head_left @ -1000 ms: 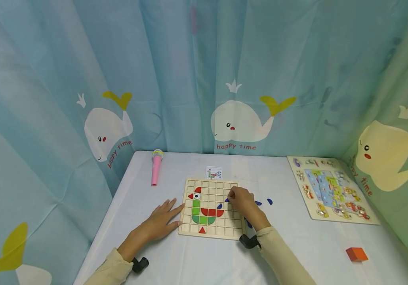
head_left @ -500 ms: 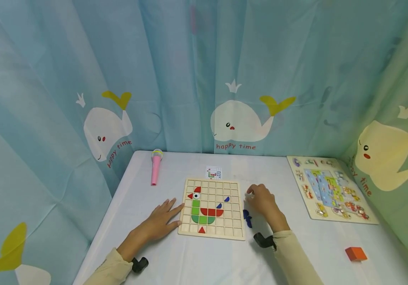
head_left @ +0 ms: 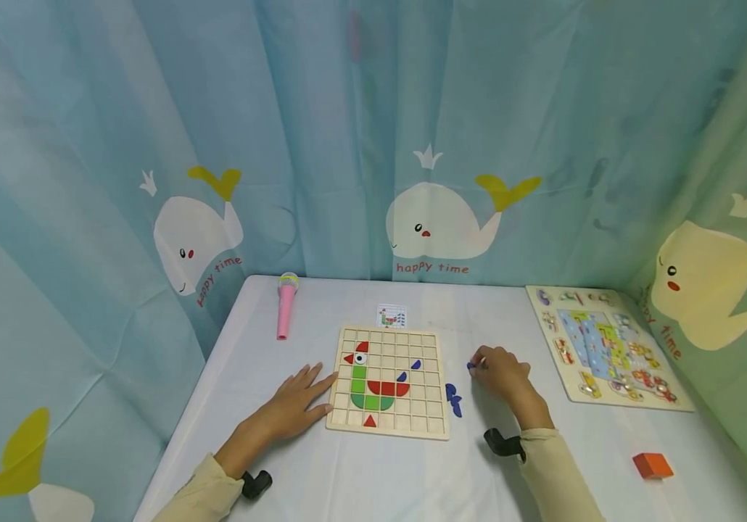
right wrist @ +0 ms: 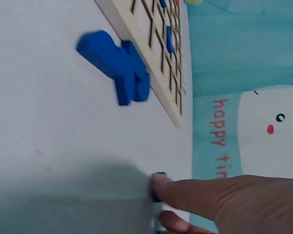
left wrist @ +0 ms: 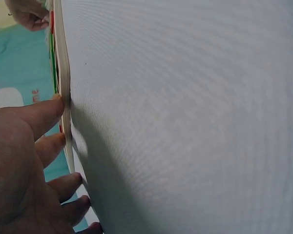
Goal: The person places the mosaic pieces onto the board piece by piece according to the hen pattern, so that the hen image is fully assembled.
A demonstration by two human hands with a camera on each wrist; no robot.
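My left hand lies on the table with fingers spread, its thumb and fingertips touching the left edge of the wooden grid board. Colored pieces on the board form a bird: a red beak, a white eye piece, green squares, a red row. Two blue leaf-shaped pieces sit on the board's right half. Right of the board, my right hand pinches a small blue piece between thumb and fingers; most of it is hidden. In the right wrist view, the thumb covers that piece.
Several blue pieces lie clustered against the board's right edge. A small picture card lies behind the board. Around it are a pink toy microphone, a picture puzzle board and an orange block.
My right hand has left the grid board, where a blue piece now shows, and moved right over the table to the loose blue pieces. My left hand stays put.
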